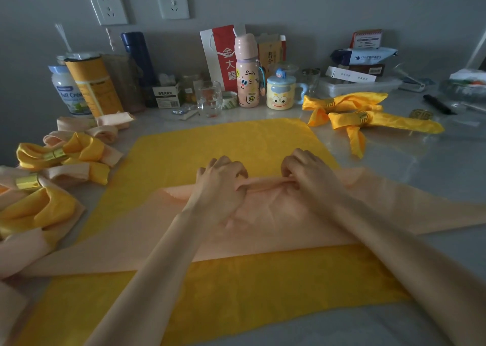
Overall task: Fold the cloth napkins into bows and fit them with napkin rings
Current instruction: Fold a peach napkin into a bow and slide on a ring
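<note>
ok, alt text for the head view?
The left hand and right hand pinch a fold in a peach napkin laid across a yellow napkin on a table. Two-tone bows lie at left, yellow bows at far right, with gold rings.

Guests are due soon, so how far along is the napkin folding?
Done: ringed bows lie at the left, and two yellow bows with rings lie at the right. In hand: the left hand and right hand pinch the far fold of the peach napkin, spread over the flat yellow napkin. Left: this pair is not yet a bow and has no ring; a loose ring lies at the right.
</note>
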The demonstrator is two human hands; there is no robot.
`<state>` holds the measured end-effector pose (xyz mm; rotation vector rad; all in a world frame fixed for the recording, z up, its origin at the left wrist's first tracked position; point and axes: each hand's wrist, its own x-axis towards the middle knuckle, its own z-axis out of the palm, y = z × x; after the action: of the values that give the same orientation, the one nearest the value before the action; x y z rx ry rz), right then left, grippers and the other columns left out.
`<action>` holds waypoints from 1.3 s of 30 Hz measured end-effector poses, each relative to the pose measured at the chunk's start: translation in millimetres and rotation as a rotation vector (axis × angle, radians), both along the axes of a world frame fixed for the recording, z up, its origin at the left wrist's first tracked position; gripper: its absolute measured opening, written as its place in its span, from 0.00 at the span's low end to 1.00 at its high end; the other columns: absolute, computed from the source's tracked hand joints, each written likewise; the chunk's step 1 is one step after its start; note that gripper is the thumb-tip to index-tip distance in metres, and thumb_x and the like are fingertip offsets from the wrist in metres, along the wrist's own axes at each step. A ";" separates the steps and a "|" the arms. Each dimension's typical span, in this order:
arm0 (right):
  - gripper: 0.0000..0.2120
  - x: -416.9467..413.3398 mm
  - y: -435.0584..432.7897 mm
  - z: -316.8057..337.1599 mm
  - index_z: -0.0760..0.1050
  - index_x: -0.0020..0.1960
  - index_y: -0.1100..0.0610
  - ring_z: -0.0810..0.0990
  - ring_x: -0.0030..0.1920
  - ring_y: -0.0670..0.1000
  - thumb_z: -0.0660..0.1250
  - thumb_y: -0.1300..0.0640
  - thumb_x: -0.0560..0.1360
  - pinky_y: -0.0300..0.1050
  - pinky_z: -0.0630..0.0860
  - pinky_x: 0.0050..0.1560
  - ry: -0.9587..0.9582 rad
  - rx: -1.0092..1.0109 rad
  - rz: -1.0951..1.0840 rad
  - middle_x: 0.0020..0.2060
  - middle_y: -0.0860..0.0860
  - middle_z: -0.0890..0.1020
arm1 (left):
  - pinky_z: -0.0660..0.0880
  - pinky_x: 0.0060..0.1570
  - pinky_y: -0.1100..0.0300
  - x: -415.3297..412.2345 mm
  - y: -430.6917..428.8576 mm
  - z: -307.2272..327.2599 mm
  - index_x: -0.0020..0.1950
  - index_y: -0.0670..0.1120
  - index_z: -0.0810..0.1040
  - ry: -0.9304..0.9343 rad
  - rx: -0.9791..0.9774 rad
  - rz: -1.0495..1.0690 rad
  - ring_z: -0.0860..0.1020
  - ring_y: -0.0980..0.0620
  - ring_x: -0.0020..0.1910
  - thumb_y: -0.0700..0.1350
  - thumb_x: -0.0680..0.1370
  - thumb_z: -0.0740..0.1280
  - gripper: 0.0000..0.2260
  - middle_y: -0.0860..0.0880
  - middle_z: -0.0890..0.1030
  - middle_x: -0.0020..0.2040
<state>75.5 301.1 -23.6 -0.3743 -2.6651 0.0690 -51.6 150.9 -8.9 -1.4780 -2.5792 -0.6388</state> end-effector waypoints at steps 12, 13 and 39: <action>0.09 8.9 -19.1 13.6 0.73 0.46 0.54 0.72 0.48 0.53 0.61 0.66 0.71 0.43 0.64 0.40 -0.349 -0.028 0.057 0.47 0.52 0.72 | 0.74 0.49 0.53 6.3 -2.4 4.0 0.53 0.49 0.77 -0.241 -0.210 -0.027 0.75 0.47 0.52 0.46 0.76 0.61 0.08 0.50 0.74 0.51; 0.09 11.8 -20.5 16.8 0.73 0.46 0.54 0.73 0.49 0.53 0.59 0.66 0.71 0.43 0.66 0.41 -0.356 -0.180 0.033 0.47 0.51 0.72 | 0.74 0.46 0.55 6.0 -2.2 3.6 0.52 0.49 0.78 -0.272 -0.188 -0.018 0.75 0.48 0.49 0.48 0.78 0.62 0.07 0.50 0.74 0.49; 0.28 -6.4 -13.5 -3.5 0.40 0.77 0.49 0.38 0.76 0.47 0.41 0.41 0.81 0.50 0.35 0.74 -0.543 -0.225 -0.040 0.77 0.48 0.42 | 0.37 0.72 0.50 16.7 4.0 -17.6 0.77 0.48 0.39 -0.212 -0.485 0.112 0.37 0.47 0.76 0.58 0.81 0.43 0.28 0.45 0.37 0.77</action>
<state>69.1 287.6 -27.1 -0.5876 -3.1935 0.2944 -34.9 154.9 -26.5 -1.4255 -3.1181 -0.1637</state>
